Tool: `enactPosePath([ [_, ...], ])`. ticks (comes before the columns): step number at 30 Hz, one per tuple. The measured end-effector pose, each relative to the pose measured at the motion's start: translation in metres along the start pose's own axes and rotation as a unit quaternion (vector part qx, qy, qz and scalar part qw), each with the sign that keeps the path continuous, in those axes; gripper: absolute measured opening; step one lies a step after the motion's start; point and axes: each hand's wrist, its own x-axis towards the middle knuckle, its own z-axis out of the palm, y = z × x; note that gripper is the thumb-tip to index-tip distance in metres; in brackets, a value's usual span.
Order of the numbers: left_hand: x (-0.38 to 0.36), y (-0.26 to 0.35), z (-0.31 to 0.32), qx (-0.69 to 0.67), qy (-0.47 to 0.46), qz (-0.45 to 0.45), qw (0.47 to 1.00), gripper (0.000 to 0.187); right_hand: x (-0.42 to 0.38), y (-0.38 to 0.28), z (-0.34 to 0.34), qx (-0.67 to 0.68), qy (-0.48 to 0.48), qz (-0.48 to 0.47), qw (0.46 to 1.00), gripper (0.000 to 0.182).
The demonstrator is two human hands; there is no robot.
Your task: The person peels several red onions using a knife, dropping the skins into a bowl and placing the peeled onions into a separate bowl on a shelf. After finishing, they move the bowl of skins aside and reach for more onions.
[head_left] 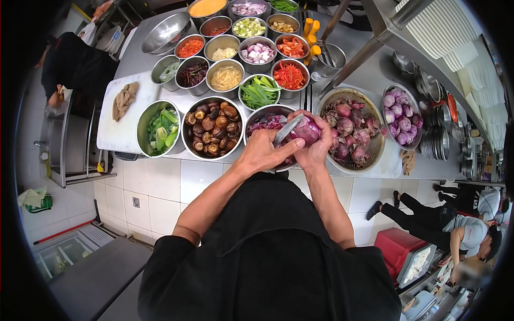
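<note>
My left hand [266,151] is closed around a small knife [288,130], whose handle is hidden in the palm. Its blade lies against a red onion [305,131], and my left thumb touches the onion too. My right hand [317,151] grips that onion from the right side. Both hands are over a steel pot [249,119] with purple onion skins [267,122] in it. Just right of my hands stands a perforated steel colander [376,155] of unpeeled red onions [345,126]. Beyond it, an oval steel bowl [386,96] holds peeled onions [401,124].
Left of the hands are a pot of mushrooms [212,128] and a pot of green vegetables [162,130]. Several pots of cut ingredients crowd the counter behind. A cloth [125,101] lies on a white board [140,128]. A metal shelf post [353,59] rises at right. Other people are nearby.
</note>
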Motion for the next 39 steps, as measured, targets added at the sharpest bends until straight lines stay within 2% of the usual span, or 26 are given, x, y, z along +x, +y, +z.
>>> enactPosePath([
  [10,-0.004,0.007,-0.004,0.006,-0.009,-0.022,1.0,0.062,-0.002,0.002,0.006,-0.036,-0.004,0.005,0.999,0.044],
  [13,-0.003,0.005,-0.005,0.017,-0.018,-0.016,1.0,0.059,-0.003,0.003,0.007,-0.062,-0.03,0.015,0.997,0.043],
  [19,0.004,-0.012,0.0,0.006,0.007,0.024,1.0,0.067,-0.005,0.005,0.008,-0.142,-0.054,-0.003,0.988,0.042],
  [28,-0.002,-0.006,0.007,-0.023,0.06,0.03,0.997,0.067,-0.004,0.009,0.011,-0.177,0.039,-0.042,0.983,0.036],
  [31,0.0,-0.011,0.013,0.009,0.084,0.022,0.996,0.065,0.002,0.017,0.002,-0.17,0.097,-0.071,0.978,0.037],
  [34,0.0,-0.01,0.016,-0.006,0.103,0.033,0.994,0.057,0.002,0.019,0.007,-0.113,0.13,-0.062,0.983,0.042],
  [37,-0.003,-0.007,0.023,-0.021,0.15,0.103,0.983,0.055,0.006,0.025,0.0,-0.139,0.135,-0.089,0.977,0.049],
  [39,-0.008,-0.005,0.028,-0.004,0.123,0.134,0.983,0.053,0.015,0.018,-0.008,-0.072,0.174,-0.006,0.982,0.052],
])
